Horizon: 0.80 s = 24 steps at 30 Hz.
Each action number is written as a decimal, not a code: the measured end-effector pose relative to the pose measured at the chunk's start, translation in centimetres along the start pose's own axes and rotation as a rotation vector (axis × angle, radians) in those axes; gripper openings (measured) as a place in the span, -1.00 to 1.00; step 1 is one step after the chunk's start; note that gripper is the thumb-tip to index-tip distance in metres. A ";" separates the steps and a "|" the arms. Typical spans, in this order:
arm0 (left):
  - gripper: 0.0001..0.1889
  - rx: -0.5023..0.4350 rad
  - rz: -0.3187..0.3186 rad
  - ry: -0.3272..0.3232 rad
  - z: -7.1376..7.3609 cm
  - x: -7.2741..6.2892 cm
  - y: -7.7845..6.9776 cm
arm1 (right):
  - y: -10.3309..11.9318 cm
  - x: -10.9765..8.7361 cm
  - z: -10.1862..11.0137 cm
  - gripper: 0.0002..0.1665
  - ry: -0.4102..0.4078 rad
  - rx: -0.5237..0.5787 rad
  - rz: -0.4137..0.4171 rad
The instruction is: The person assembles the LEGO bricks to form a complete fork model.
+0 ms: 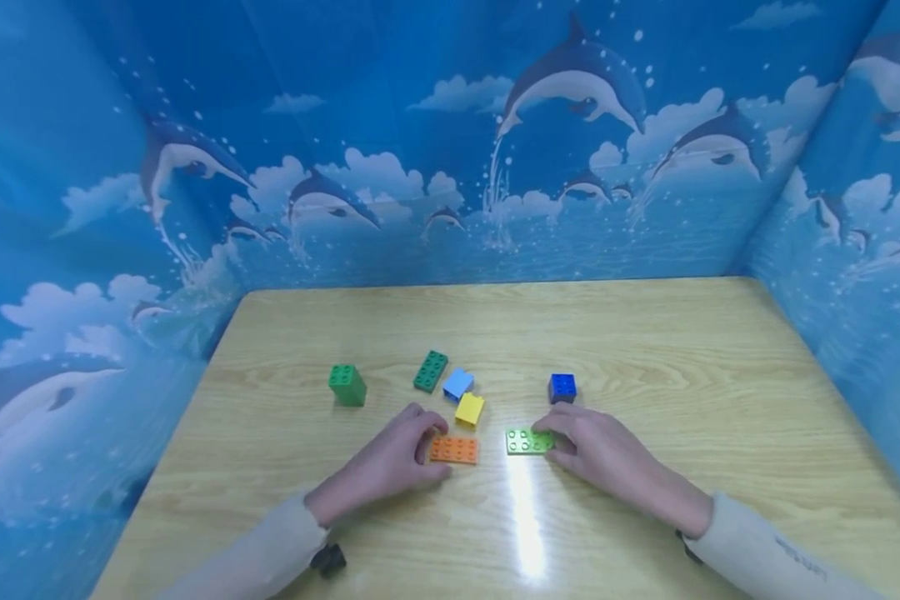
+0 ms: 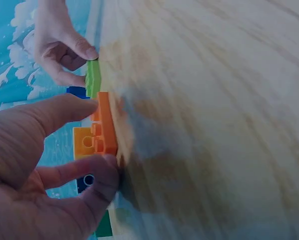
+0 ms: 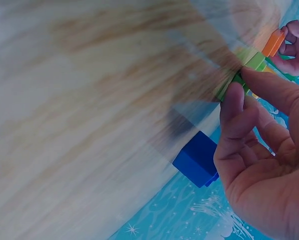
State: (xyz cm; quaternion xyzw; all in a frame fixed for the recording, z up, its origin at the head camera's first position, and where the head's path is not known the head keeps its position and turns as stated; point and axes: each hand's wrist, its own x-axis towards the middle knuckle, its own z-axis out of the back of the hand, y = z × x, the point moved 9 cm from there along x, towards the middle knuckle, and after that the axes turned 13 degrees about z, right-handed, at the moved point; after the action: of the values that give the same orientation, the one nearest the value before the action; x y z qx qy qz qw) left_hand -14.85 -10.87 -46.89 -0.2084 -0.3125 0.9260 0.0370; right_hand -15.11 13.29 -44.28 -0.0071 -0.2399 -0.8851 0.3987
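My left hand [image 1: 401, 454] is curled round the left part of an orange toy brick [image 1: 456, 450] lying studs up on the table. In the left wrist view, the thumb and a finger sit at either side of this orange brick [image 2: 107, 125]. With thumb and fingertips, my right hand [image 1: 603, 443] pinches the right end of a light green toy brick [image 1: 520, 442], also studs up. A short gap separates the two bricks. The right wrist view shows the light green brick [image 3: 254, 60] partly hidden behind the fingertips.
Just beyond the hands lie a yellow brick [image 1: 469, 410], a light blue brick [image 1: 458, 384] and a dark green brick [image 1: 431, 371]. A tall green block [image 1: 347, 386] stands to the left, a dark blue brick [image 1: 562, 388] to the right. Dolphin-printed sheets [image 1: 435, 200] enclose the wooden table [image 1: 645, 333].
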 end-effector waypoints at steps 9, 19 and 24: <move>-0.60 0.013 -0.090 -0.057 -0.2 0.0 -0.7 | 0.3 0.1 0.1 -0.55 -0.008 0.071 0.008; -0.60 0.002 -0.143 -0.052 -0.7 0.4 -1.6 | 0.6 -0.1 0.0 -0.55 -0.010 0.101 0.006; -0.60 0.001 -0.147 -0.046 -1.0 0.5 -1.9 | 0.7 -0.1 -0.2 -0.55 0.013 0.111 -0.006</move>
State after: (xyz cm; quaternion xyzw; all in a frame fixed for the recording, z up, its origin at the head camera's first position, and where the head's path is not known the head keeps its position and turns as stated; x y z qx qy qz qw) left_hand -15.00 -8.66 -46.62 -0.1638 -0.3272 0.9255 0.0980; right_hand -14.53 12.84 -44.14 0.0217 -0.2860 -0.8718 0.3972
